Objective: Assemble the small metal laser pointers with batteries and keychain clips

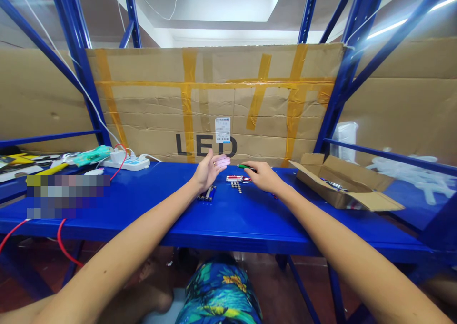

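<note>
My left hand is held over the blue table, palm turned toward the right, its fingers stretched out and nothing gripped. Just below it lie several dark and blue metal tubes side by side, partly covered by the hand. My right hand is closed around a slim green pen-like tube, which points toward my left palm without touching it. Between the hands rest red and silver tubes. Several small silver button cells sit in rows in front of them. Something small and red shows under my right wrist.
An open cardboard box with metal pieces inside stands at the right. A white power strip with cables and a cluttered pile of tools occupy the left. A tall cardboard panel backs the blue table, between blue rack posts.
</note>
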{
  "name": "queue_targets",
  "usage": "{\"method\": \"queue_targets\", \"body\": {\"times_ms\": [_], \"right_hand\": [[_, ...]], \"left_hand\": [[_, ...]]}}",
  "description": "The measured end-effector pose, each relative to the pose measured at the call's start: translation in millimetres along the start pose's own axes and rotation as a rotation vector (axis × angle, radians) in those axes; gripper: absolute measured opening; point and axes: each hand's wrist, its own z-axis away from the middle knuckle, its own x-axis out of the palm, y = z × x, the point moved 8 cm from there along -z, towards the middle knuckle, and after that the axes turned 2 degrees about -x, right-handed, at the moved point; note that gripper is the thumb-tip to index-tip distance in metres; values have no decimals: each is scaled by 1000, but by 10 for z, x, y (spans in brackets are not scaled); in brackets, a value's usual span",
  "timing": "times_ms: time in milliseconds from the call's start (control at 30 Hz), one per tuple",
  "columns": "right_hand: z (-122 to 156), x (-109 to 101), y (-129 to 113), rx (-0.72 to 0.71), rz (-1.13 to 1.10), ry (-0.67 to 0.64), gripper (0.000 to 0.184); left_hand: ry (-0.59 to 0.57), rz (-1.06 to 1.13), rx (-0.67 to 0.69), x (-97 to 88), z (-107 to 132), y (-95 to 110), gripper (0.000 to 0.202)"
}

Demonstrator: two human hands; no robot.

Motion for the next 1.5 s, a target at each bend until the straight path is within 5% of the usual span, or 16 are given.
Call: {"method": "queue_targets", "body": {"times_ms": [700,1500], "right_hand": [[-1,-14,-28,-10,3,-1,29],[18,-221,-43,17,45,166,27]], "left_hand": [[-7,2,-6,-1,-2,-5,61],[-1,28,-7,0,-11,-5,60]]}}
